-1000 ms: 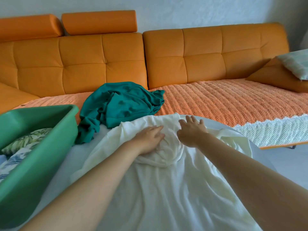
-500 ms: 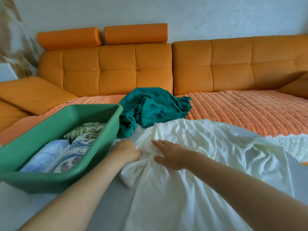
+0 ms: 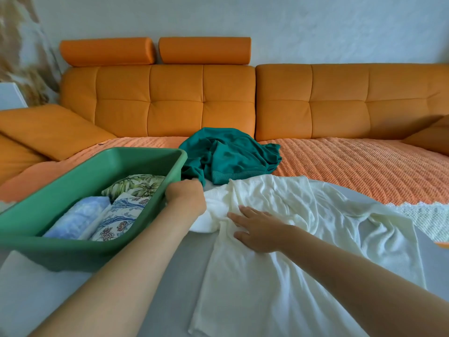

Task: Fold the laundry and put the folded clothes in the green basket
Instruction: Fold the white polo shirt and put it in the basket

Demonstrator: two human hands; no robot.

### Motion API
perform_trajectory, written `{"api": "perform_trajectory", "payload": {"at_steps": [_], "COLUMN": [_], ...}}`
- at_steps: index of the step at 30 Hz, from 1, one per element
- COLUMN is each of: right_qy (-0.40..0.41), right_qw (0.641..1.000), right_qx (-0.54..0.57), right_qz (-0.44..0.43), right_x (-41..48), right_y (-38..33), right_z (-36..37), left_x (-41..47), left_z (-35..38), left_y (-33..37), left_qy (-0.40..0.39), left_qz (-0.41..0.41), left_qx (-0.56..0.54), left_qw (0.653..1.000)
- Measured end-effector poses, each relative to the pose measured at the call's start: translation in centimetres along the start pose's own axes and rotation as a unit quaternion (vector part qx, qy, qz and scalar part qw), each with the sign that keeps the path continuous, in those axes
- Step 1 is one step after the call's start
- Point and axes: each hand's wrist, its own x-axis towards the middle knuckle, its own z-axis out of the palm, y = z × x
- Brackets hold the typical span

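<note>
Two bare forearms reach out over a grey table (image 3: 165, 276). A white cloth (image 3: 279, 276) lies spread and rumpled on it, running from the near edge to the far one, with its left corner bunched under the left wrist. The right hand (image 3: 260, 229) lies flat on the cloth, palm down, fingers straight and close together, pointing left. The left hand (image 3: 187, 198) sits at the cloth's far left corner, just beside the right wall of the green basket (image 3: 73, 249). Its fingers curl down and away from the camera (whether they pinch the cloth cannot be told). The basket stands on the table at the left. In it lie three folded pieces: a pale blue one (image 3: 77, 215), a blue floral one (image 3: 119, 217) beside it, and a leaf-print one (image 3: 136, 186) behind them. Past the left hand a teal cloth (image 3: 230, 154) lies crumpled, touching the basket's far right corner and the white cloth's far edge. Behind it an orange throw (image 3: 352, 166) covers the seat of an orange sofa (image 3: 201, 100), which has two bolsters (image 3: 204, 51) on top of its back.
</note>
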Motion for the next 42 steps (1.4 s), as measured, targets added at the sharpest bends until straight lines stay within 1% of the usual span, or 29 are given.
{"api": "perform_trajectory", "payload": {"at_steps": [2, 4, 6, 7, 8, 9, 10, 12, 13, 14, 15, 16, 17, 18, 19, 20, 21, 22, 23, 25, 27, 29, 30, 32, 34, 37, 39, 40, 42], "right_qy": [-0.001, -0.004, 0.015, 0.044, 0.09, 0.137, 0.177, 0.208, 0.196, 0.178, 0.164, 0.151, 0.138, 0.128, 0.121, 0.12, 0.122, 0.13, 0.145, 0.166, 0.149, 0.118, 0.112, 0.132, 0.173, 0.282, 0.3, 0.271, 0.168], "right_qw": [1.0, 1.0, 0.998, 0.994, 0.985, 0.968, 0.939, 0.851, 0.808, 0.785, 0.799, 0.831, 0.862, 0.885, 0.901, 0.916, 0.929, 0.941, 0.952, 0.968, 0.975, 0.978, 0.98, 0.976, 0.961, 0.902, 0.887, 0.893, 0.904], "right_qx": [-0.01, 0.004, 0.056, 0.092, 0.142, 0.208, 0.289, 0.473, 0.542, 0.576, 0.556, 0.506, 0.448, 0.394, 0.345, 0.296, 0.244, 0.181, 0.114, 0.036, 0.076, 0.073, 0.044, 0.019, 0.094, 0.197, 0.147, 0.09, -0.043], "right_qz": [0.004, 0.01, 0.023, 0.029, 0.034, 0.041, 0.051, 0.093, 0.121, 0.142, 0.16, 0.177, 0.195, 0.215, 0.232, 0.243, 0.251, 0.254, 0.244, 0.184, 0.146, 0.154, 0.159, 0.17, 0.194, 0.26, 0.32, 0.347, 0.391], "right_x": [-0.2, -0.4, -0.6, -0.8, -1.0, -1.2, -1.4, -2.3, -2.8, -3.2, -3.6, -4.0, -4.3, -4.5, -4.5, -4.6, -4.5, -4.5, -4.5, -3.9, -3.2, -2.5, -2.3, -1.9, -1.8, -2.0, -2.9, -3.5, -4.5], "right_y": [-0.1, -0.2, -0.1, -0.2, -0.3, -0.4, -0.5, 0.2, 0.9, 2.0, 3.1, 4.0, 4.8, 5.3, 5.7, 6.1, 6.3, 6.4, 6.2, 5.5, 4.3, 3.6, 3.6, 3.7, 3.8, 4.8, 6.2, 7.0, 7.9], "right_z": [0.0, -0.4, -1.2, -1.9, -2.8, -4.0, -5.2, -7.5, -8.1, -8.3, -8.1, -7.5, -6.8, -6.1, -5.3, -4.8, -4.5, -4.2, -4.1, -3.8, -3.8, -3.6, -3.5, -3.2, -3.5, -5.3, -6.3, -6.5, -6.4], "left_x": [-0.3, -0.5, -0.1, 0.1, 0.2, 0.0, -0.3, -0.8, -1.1, -1.2, -1.2, -1.4, -1.2, -1.2, -0.9, -0.6, -0.3, -0.1, -0.2, -0.4, -0.8, -1.4, -1.6, -1.8, -1.8, -1.5, -1.5, -1.4, -1.3], "left_z": [-0.2, -0.5, -0.8, -1.1, -1.5, -1.9, -2.5, -2.9, -2.9, -2.6, -2.1, -1.9, -1.3, -0.9, -0.3, 0.4, 1.1, 1.9, 2.5, 3.4, 3.8, 3.8, 3.9, 4.0, 3.9, 3.7, 3.5, 3.6, 3.7], "left_y": [-0.2, -0.1, 0.2, 0.5, 0.9, 1.3, 1.8, 2.7, 3.2, 3.6, 3.9, 4.3, 4.6, 4.9, 5.0, 5.0, 4.8, 4.5, 4.3, 4.2, 4.5, 5.0, 5.2, 5.3, 5.3, 5.1, 4.9, 4.8, 4.9], "left_qy": [-0.07, -0.105, -0.101, -0.09, -0.081, -0.094, -0.132, -0.237, -0.28, -0.312, -0.324, -0.313, -0.281, -0.233, -0.17, -0.106, -0.062, -0.048, -0.054, -0.092, -0.112, -0.106, -0.1, -0.083, -0.06, -0.044, -0.072, -0.087, -0.085], "left_qz": [0.007, 0.016, 0.004, -0.004, -0.007, 0.001, 0.025, 0.11, 0.147, 0.176, 0.193, 0.198, 0.195, 0.18, 0.158, 0.14, 0.135, 0.137, 0.141, 0.147, 0.153, 0.172, 0.186, 0.208, 0.212, 0.184, 0.164, 0.166, 0.173], "left_qx": [0.015, -0.036, -0.143, -0.231, -0.35, -0.483, -0.598, -0.715, -0.735, -0.743, -0.738, -0.731, -0.718, -0.695, -0.654, -0.596, -0.529, -0.471, -0.428, -0.381, -0.382, -0.372, -0.36, -0.328, -0.3, -0.265, -0.221, -0.187, -0.147], "left_qw": [0.997, 0.994, 0.984, 0.969, 0.933, 0.871, 0.79, 0.649, 0.599, 0.566, 0.559, 0.574, 0.606, 0.656, 0.72, 0.784, 0.835, 0.87, 0.891, 0.908, 0.905, 0.906, 0.909, 0.918, 0.928, 0.945, 0.959, 0.964, 0.97]}}
